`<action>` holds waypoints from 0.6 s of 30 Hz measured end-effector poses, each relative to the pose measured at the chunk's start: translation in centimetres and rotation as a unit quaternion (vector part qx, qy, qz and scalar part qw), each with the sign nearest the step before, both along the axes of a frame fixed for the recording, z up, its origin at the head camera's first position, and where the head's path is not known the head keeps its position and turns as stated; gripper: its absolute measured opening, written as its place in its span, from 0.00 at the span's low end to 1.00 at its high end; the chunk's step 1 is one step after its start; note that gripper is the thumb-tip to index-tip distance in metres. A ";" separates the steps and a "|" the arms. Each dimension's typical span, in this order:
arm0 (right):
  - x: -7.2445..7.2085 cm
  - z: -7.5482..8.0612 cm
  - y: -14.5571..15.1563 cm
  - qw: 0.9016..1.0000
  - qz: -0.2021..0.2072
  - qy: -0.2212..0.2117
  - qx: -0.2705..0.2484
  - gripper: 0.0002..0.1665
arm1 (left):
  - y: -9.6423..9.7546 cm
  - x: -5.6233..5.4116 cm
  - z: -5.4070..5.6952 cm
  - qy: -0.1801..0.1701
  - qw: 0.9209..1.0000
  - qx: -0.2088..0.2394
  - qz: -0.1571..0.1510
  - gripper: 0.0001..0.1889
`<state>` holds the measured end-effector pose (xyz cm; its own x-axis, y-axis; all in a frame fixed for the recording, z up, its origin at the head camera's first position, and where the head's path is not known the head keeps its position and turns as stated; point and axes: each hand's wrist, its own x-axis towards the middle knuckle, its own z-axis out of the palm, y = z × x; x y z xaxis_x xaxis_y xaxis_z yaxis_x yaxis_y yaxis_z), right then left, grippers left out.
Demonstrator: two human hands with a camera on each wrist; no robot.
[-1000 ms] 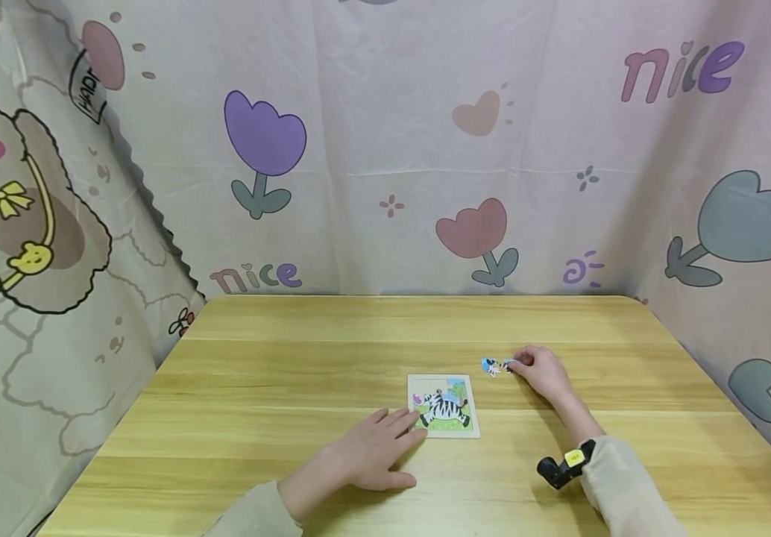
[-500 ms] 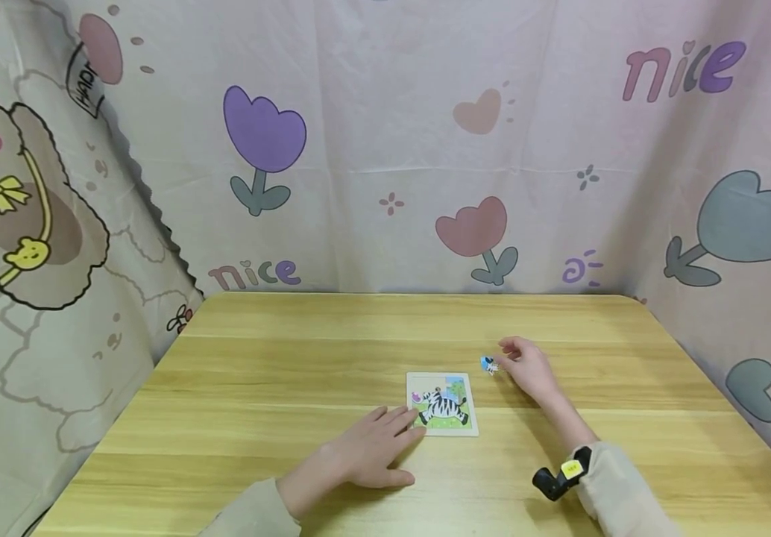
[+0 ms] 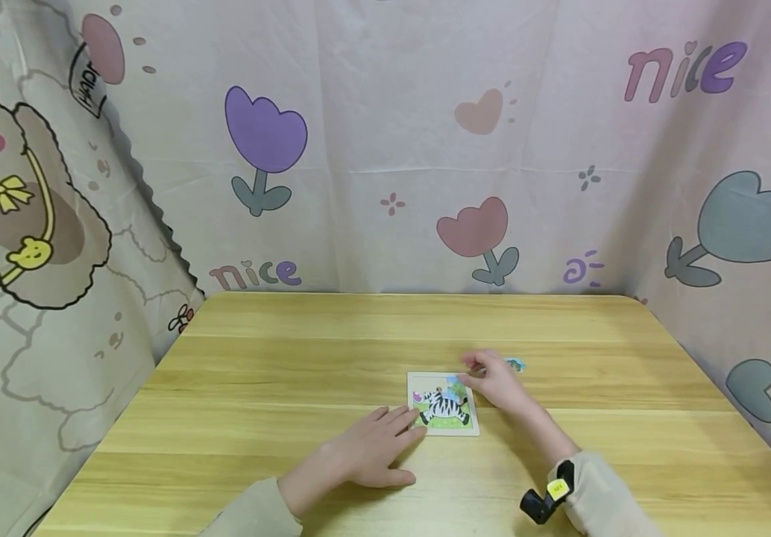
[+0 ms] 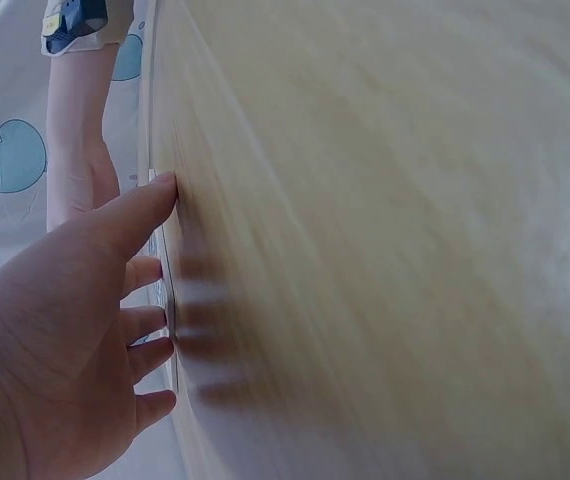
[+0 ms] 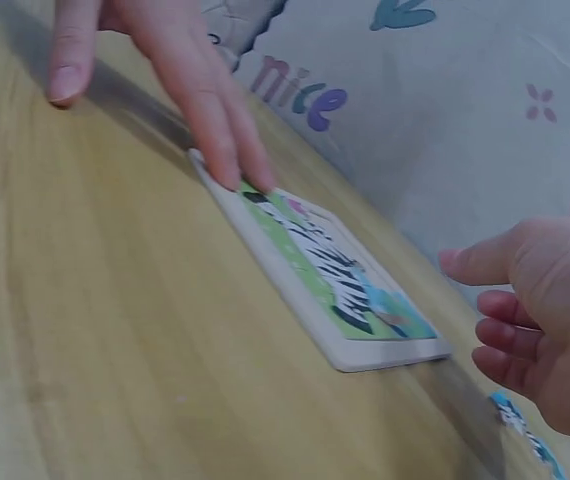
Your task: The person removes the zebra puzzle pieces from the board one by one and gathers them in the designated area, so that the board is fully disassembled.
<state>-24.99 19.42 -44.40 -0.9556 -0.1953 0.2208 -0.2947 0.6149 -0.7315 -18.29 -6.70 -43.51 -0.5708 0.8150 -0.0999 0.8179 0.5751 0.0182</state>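
Observation:
A square zebra puzzle board with a pale frame lies flat on the table. My left hand rests palm down with spread fingers, its fingertips on the board's left edge. At the board's upper right corner hovers my right hand, thumb extended and fingers loosely bent. In the right wrist view, a gap shows between the right thumb and fingers, and nothing is visible in it. Loose blue and black-and-white puzzle pieces lie on the table beneath that hand; in the head view one piece shows behind it.
The wooden table ends at a back edge against a printed curtain. Another curtain panel hangs along the left side. A black wrist camera sticks out from the right sleeve.
My right hand has moved left from the loose pieces to the board's upper right corner, uncovering a piece on the right. My left hand has stayed on the board.

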 end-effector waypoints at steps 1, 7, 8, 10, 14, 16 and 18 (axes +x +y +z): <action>0.1 -0.1 -0.1 1.000 0.005 -0.004 0.004 0.20 | 0.0 0.0 0.0 0.001 1.000 0.000 -0.001 0.36; 0.6 -0.7 -0.7 0.999 0.032 -0.025 0.035 0.18 | -0.1 0.0 -0.1 0.004 1.000 -0.001 -0.001 0.37; 0.6 -0.7 -0.8 0.998 0.034 -0.027 0.041 0.17 | -0.1 0.0 -0.1 0.004 1.000 -0.002 0.000 0.37; 0.7 -0.8 -0.9 0.998 0.040 -0.028 0.048 0.16 | -0.1 0.1 0.0 0.006 1.000 -0.003 0.000 0.37; 0.9 -0.9 -1.1 0.996 0.056 -0.005 0.068 0.11 | 0.0 0.1 0.0 0.010 1.000 -0.004 0.002 0.37; 1.0 -0.8 -1.1 0.994 0.070 0.026 0.081 0.10 | 0.0 0.0 -0.1 0.010 1.000 -0.005 0.002 0.37; 1.1 -0.7 -1.2 0.992 0.079 0.043 0.089 0.09 | 0.0 0.0 -0.1 0.011 1.000 -0.005 0.001 0.37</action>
